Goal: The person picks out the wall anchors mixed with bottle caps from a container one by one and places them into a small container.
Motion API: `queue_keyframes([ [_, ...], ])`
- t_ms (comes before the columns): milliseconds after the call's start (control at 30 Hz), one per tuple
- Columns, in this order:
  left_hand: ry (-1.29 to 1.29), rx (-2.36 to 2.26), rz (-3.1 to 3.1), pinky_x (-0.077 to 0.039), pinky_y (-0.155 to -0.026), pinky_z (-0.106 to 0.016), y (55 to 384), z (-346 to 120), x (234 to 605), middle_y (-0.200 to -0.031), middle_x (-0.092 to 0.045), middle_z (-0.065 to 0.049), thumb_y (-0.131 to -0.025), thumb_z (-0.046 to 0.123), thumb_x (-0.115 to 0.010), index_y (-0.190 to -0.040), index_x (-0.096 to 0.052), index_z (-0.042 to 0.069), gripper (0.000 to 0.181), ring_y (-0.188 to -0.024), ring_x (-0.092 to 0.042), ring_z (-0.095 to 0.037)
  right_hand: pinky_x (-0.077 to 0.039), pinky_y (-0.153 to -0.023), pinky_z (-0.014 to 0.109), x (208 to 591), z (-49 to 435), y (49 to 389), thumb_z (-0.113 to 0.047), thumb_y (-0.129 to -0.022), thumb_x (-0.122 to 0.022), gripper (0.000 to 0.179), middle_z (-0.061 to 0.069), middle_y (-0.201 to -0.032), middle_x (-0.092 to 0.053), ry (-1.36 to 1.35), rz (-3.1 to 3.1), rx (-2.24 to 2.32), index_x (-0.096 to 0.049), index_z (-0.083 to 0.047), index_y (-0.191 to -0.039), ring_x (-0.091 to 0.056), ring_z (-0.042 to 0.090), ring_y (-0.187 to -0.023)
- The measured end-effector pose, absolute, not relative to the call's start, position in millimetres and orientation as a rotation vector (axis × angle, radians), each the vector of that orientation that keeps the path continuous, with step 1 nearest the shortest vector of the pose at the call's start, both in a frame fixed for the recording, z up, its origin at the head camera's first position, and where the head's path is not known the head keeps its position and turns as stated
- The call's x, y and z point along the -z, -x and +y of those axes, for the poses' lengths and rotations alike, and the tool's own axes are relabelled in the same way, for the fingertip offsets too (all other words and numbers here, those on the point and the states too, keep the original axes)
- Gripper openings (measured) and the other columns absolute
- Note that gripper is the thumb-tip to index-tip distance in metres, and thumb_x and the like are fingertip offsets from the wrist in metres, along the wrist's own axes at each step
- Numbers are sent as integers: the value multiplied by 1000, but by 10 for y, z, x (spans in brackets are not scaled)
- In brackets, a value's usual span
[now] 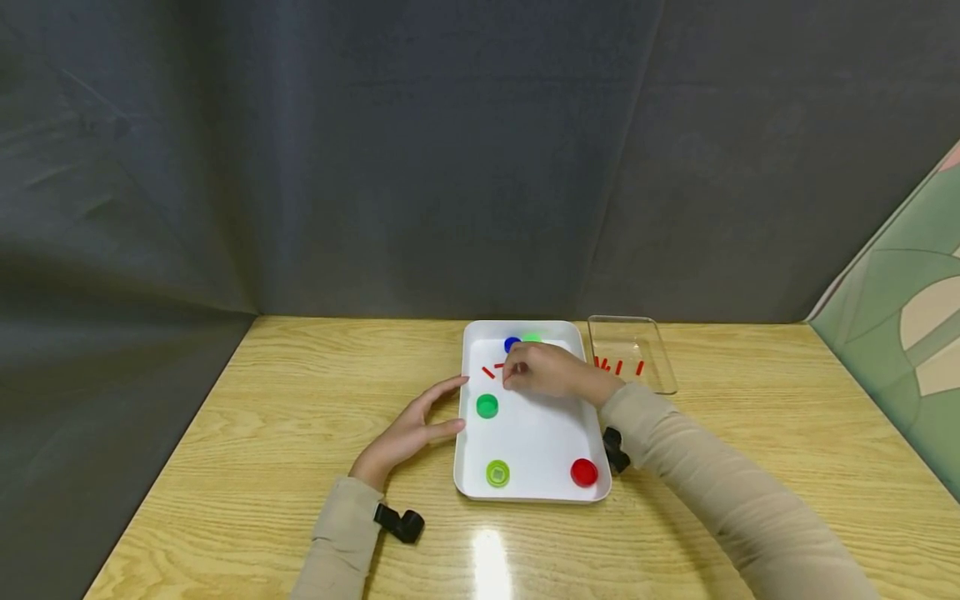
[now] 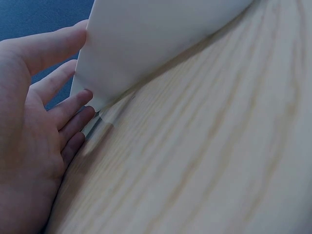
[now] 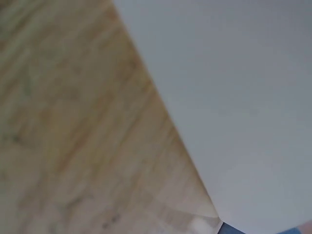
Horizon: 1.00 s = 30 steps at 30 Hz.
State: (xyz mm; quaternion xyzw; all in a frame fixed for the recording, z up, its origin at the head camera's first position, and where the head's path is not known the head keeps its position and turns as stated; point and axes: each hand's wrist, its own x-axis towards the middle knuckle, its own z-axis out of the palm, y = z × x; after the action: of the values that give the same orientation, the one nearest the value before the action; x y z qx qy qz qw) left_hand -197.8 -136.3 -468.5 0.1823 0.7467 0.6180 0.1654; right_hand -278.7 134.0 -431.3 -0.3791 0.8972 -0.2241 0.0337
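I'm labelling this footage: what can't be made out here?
Head view: near part of the light-green cap, hidden by the right hand.
Head view: near-left corner of the clear box, hidden by the right arm.
Left wrist view: inside of the white tray, hidden by its wall.
Right wrist view: tabletop grain, blurred.

head view high, facing forward and down; wrist views close, both catching white tray [image 2: 131, 39].
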Motion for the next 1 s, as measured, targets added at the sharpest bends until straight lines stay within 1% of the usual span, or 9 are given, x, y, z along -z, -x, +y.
queue_keyframes([
  [67, -518, -1761, 2127, -15, -118, -49, 1978, -1362, 4681, -158, -32, 2, -94, 18, -69, -150, -43, 25, 62, -147, -20, -19, -49, -75, 27, 4278, 1351, 2776, -20, -89, -77, 5, -9, -83, -60, 1136, 2761, 701, -72, -18, -87, -53, 9, -79],
  [300, -549, -1771, 2121, -15, -119, -50, 1972, -1353, 4666, -159, -30, -3, -94, 14, -69, -152, -41, 18, 64, -147, -19, -23, -49, -75, 29, 4184, 1400, 2744, -17, -89, -77, 4, -11, -86, -65, 1060, 2771, 744, -73, -16, -90, -55, 11, -80],
  [567, -539, -1771, 2122, -14, -119, -50, 1973, -1352, 4660, -159, -31, -4, -94, 12, -69, -151, -42, 18, 64, -147, -20, -23, -46, -67, 28, 4110, 1504, 2678, -16, -91, -74, 4, -12, -82, -64, 1093, 2781, 814, -73, -17, -87, -53, 10, -74],
  [667, -534, -1765, 2128, -14, -119, -50, 1973, -1355, 4667, -159, -30, -3, -94, 13, -69, -151, -42, 19, 64, -147, -19, -23, -48, -69, 30, 4080, 1554, 2633, -15, -91, -74, 4, -12, -82, -64, 1079, 2779, 848, -72, -16, -87, -53, 10, -76],
  [800, -524, -1764, 2130, -13, -119, -51, 1973, -1365, 4680, -159, -30, -3, -94, 15, -70, -151, -42, 20, 64, -148, -18, -24, -53, -74, 39, 4038, 1616, 2573, -17, -92, -73, 4, -10, -84, -65, 1050, 2773, 906, -72, -14, -91, -56, 10, -79],
  [900, -524, -1767, 2130, -13, -119, -51, 1972, -1370, 4683, -159, -30, -3, -94, 15, -70, -151, -42, 20, 64, -148, -18, -23, -54, -77, 44, 4004, 1659, 2524, -18, -93, -72, 6, -9, -86, -66, 1034, 2771, 959, -73, -12, -93, -58, 11, -81],
  [1000, -529, -1766, 2132, -13, -119, -50, 1974, -1370, 4679, -159, -30, -3, -94, 14, -70, -151, -42, 20, 64, -148, -18, -23, -53, -77, 45, 3982, 1705, 2480, -17, -93, -72, 6, -9, -86, -66, 1033, 2794, 994, -73, -12, -93, -59, 11, -82],
])
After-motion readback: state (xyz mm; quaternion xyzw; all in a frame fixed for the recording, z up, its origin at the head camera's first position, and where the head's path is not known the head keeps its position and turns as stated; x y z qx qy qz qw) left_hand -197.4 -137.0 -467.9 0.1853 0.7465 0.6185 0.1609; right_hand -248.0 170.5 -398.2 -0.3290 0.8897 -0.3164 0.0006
